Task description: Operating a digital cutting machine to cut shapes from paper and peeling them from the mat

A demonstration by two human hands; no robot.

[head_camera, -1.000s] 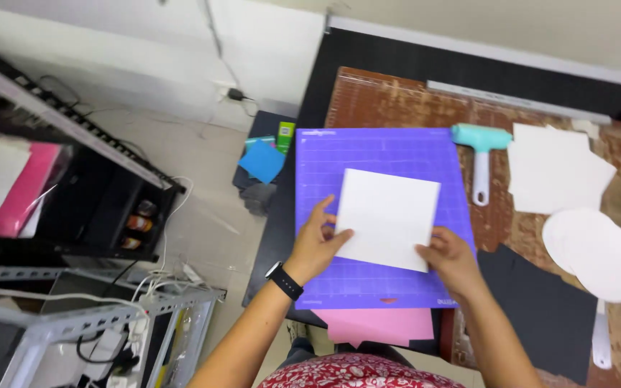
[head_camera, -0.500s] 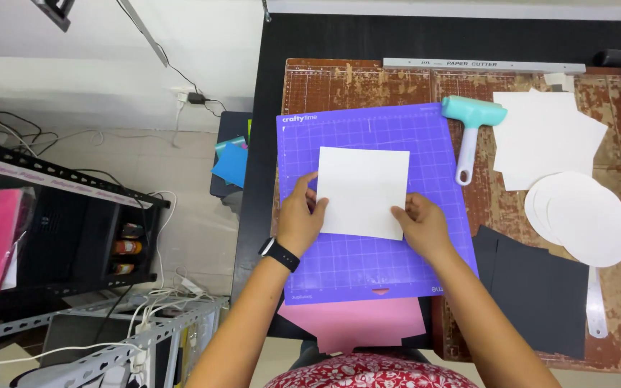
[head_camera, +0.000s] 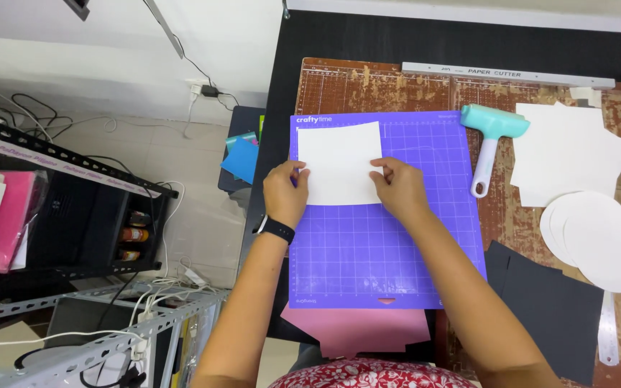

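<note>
White paper sheet sits in the upper left corner of the purple gridded cutting mat, roughly square, plain, lying flat, top edge just under the mat's white printed label strip. Left hand rests on the sheet's lower left edge, fingers curled, thumb and fingertips pressing the paper down; black watch on that wrist. Right hand is on the lower right corner, fingers bent and pressing the paper flat to the mat. Neither hand lifts anything. Mat lies on a worn brown board over a black table. Teal roller with white handle lies just right of the mat's top corner. Stack of white square sheets further right, white round cutouts below them, partly overlapping. Black sheets lie at the mat's lower right. Pink sheet pokes out under the mat's near edge. Long grey cutter bar with a dark printed label runs along the board's far edge. Blue paper pieces sit off the table's left side; metal rack with pink sheets far left.
</note>
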